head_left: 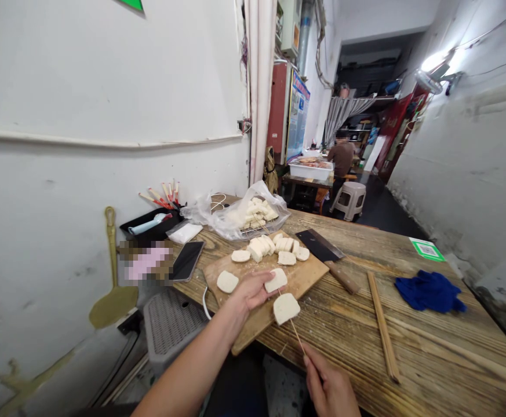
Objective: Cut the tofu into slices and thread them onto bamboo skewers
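My left hand (253, 291) rests on a wooden cutting board (307, 275) and pinches a white bun slice (276, 280). My right hand (328, 387), near the table's front edge, grips a thin bamboo skewer (297, 334) that carries another white slice (286, 308) on its tip. The skewer's tip points toward the slice in my left hand. More white slices (270, 245) lie in a row at the far end of the board, and a single slice (227, 281) sits at its left.
A cleaver (326, 251) lies by the board's right side. A plastic bag with more slices (244, 215), a phone (187, 260), chopsticks (382, 325), a blue cloth (429, 291) and a tray of skewers (150, 226) are on the wooden table. A person sits far down the corridor (342, 156).
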`<state>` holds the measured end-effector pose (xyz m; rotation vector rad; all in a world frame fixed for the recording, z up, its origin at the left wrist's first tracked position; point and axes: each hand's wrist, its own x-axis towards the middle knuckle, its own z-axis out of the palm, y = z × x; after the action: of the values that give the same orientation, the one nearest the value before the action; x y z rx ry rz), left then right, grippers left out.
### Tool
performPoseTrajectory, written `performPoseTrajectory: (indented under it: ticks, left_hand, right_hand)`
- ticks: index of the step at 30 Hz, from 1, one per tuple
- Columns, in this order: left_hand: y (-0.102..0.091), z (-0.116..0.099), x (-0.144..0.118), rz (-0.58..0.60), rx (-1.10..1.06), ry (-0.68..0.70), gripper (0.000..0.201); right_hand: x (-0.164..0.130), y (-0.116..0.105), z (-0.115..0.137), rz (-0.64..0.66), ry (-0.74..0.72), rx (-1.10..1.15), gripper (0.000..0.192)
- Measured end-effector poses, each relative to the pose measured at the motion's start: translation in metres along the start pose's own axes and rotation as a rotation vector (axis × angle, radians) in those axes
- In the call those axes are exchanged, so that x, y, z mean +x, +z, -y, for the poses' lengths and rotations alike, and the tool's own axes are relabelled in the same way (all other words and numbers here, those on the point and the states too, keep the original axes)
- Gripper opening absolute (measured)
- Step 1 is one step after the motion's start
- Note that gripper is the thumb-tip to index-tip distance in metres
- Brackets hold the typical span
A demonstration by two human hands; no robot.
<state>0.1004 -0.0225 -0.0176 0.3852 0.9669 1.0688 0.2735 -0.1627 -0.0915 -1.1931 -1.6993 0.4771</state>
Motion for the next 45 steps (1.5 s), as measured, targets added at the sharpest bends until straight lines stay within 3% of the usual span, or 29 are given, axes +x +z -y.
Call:
performPoseTrajectory:
  ticks: [12, 17, 23, 32, 37, 45]
  left_hand:
    - [0.004, 0.007, 0.001, 0.028, 0.021, 0.025, 0.014]
    - [0.005, 0.007, 0.002, 0.047, -0.003, 0.027, 0.014]
    - [0.001, 0.006, 0.003, 0.086, -0.039, 0.017, 0.013]
    - [0.005, 0.011, -0.001, 0.017, -0.032, 0.11, 0.012]
    - [0.006, 0.012, -0.002, 0.012, -0.018, 0.12, 0.011]
    - [0.004, 0.013, 0.002, -0.003, -0.023, 0.132, 0.008]
  right_hand:
    - [0.002, 0.004, -0.006, 0.015, 0.006, -0.054, 0.035]
    - [0.006, -0.001, -0.007, 0.119, -0.053, -0.112, 0.036]
    - [0.006, -0.002, -0.008, 0.104, -0.097, -0.13, 0.033]
    - [0.005, -0.004, -0.01, 0.14, -0.159, -0.15, 0.035]
    - [0.003, -0.006, -0.012, 0.119, -0.204, -0.101, 0.041]
    - [-0.01, 0.003, -0.017, 0.023, -0.16, 0.03, 0.039]
